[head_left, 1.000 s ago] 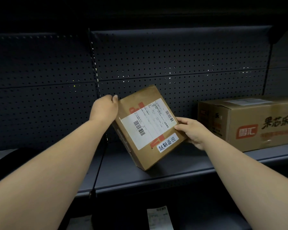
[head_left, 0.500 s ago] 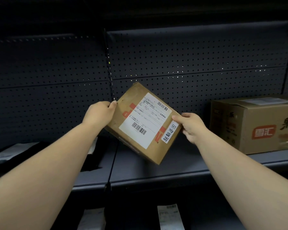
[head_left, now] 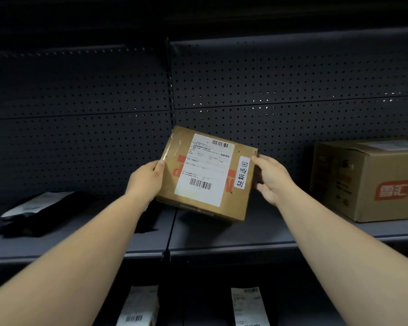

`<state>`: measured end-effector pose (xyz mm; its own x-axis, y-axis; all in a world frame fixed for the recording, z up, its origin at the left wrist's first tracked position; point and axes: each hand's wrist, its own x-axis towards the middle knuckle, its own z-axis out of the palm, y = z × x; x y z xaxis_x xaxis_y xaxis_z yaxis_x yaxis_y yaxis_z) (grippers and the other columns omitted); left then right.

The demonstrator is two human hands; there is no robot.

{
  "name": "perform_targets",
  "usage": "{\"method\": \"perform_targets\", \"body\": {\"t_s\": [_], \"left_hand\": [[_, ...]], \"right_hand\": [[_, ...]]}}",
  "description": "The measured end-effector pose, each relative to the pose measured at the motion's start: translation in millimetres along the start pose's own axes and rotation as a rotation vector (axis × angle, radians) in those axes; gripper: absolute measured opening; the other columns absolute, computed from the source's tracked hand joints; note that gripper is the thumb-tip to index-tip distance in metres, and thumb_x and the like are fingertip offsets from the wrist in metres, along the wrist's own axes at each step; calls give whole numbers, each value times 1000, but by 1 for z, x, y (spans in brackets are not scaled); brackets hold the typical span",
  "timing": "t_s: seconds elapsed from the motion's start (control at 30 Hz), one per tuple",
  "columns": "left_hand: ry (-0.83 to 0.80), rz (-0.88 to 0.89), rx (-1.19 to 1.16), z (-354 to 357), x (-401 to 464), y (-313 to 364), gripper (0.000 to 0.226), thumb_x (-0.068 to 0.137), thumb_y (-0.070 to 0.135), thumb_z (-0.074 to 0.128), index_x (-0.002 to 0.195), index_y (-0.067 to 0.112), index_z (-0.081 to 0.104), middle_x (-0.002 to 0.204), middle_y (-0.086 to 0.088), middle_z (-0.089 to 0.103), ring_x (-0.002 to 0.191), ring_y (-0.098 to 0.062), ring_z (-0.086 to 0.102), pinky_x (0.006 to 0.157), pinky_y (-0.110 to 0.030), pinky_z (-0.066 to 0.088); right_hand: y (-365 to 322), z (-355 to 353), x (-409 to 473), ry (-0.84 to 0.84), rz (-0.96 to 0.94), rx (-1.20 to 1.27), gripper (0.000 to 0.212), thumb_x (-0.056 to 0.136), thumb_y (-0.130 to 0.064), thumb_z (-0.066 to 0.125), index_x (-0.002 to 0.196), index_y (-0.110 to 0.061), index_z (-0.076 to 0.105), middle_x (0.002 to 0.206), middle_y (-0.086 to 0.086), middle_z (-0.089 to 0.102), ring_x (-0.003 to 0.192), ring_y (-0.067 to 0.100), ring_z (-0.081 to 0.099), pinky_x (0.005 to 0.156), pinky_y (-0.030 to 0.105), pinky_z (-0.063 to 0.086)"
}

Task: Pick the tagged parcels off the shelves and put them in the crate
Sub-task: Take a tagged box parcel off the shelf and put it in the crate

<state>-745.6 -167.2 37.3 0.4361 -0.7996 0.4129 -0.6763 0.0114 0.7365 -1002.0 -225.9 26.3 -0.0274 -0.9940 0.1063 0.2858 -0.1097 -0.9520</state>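
Note:
A small brown cardboard parcel (head_left: 172, 184) with a white shipping label and a handwritten white tag on its right side is held in the air above the grey shelf (head_left: 222, 236). My left hand (head_left: 145, 182) grips its left edge. My right hand (head_left: 272, 178) holds its right edge beside the tag. The parcel's labelled face is turned towards me and it is slightly tilted, clear of the shelf. No crate is in view.
A large brown carton (head_left: 368, 180) with a red logo stands on the shelf at the right. A black bag with a white label (head_left: 35, 210) lies at the left. Two dark labelled packets (head_left: 139, 307) (head_left: 249, 307) sit on the lower shelf. Perforated back panels rise behind.
The parcel came off the shelf, where one corner rested, and turned clockwise so its label is nearly upright. Both hands stayed on its edges. The view shifted left.

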Motion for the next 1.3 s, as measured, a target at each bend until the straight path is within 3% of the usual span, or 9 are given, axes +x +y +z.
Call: {"method": "perform_targets", "body": {"t_s": [0.1,0.17,0.3,0.4,0.5,0.67,0.83,1.03,1.3], "left_hand": [[-11,-40,-88,8,-6,-6,43,99,42,29,122,21,58,111,-2,61,99,-22,54,91,-40,47],[-9,-83,-149,13,-9,-7,42,98,43,29,118,21,59,108,-2,62,101,-24,55,94,-45,47],[29,-131,-235,26,-14,-10,40,98,42,31,115,22,61,91,7,59,90,-20,54,77,-36,48],[63,-128,-260,34,-18,-11,40,97,44,33,106,20,63,87,7,59,81,-15,52,63,-29,39],[73,-133,-311,39,-19,-13,40,95,47,37,92,18,65,87,3,62,84,-20,54,71,-34,41],[52,-146,-457,44,-17,-6,52,91,50,46,85,1,62,79,-5,57,73,-21,49,65,-35,36],[59,-162,-529,45,-15,1,35,88,51,52,74,20,59,79,4,63,71,-15,55,59,-30,42],[48,-163,-573,50,-12,2,33,85,53,54,72,23,58,79,6,63,70,-13,55,57,-29,41],[14,-109,-605,64,-20,2,33,83,54,55,70,24,58,80,5,64,72,-15,56,58,-30,42]], "right_hand": [[2,-1,-1,3,-41,-3,6,94,-22,54,91,-26,57,84,-5,74,100,15,62,105,45,40],[3,-3,-3,-10,-68,-9,9,94,-22,53,90,-27,58,76,-9,74,92,10,63,99,38,44],[2,-6,-10,-79,-100,-59,20,96,-24,48,107,-33,62,88,-11,75,92,7,65,73,27,45],[2,-10,-13,-106,-123,-56,33,97,-18,44,125,-32,57,97,-12,74,84,1,69,65,22,46],[4,-16,-16,-74,-149,-43,32,97,-15,46,124,-29,56,102,-10,72,92,5,68,70,23,50],[9,-25,-18,5,-188,-65,21,95,-22,50,109,-33,61,100,-9,73,95,10,68,70,32,57],[9,-29,-22,42,-247,-63,23,95,-26,52,115,-28,61,96,-11,74,89,8,71,64,29,57],[12,-31,-28,100,-280,-67,24,95,-23,52,116,-25,62,102,-7,72,98,12,67,81,37,56],[22,-48,-39,146,-323,-56,19,95,-22,51,104,-33,63,97,-9,74,95,12,68,82,40,57]]}}
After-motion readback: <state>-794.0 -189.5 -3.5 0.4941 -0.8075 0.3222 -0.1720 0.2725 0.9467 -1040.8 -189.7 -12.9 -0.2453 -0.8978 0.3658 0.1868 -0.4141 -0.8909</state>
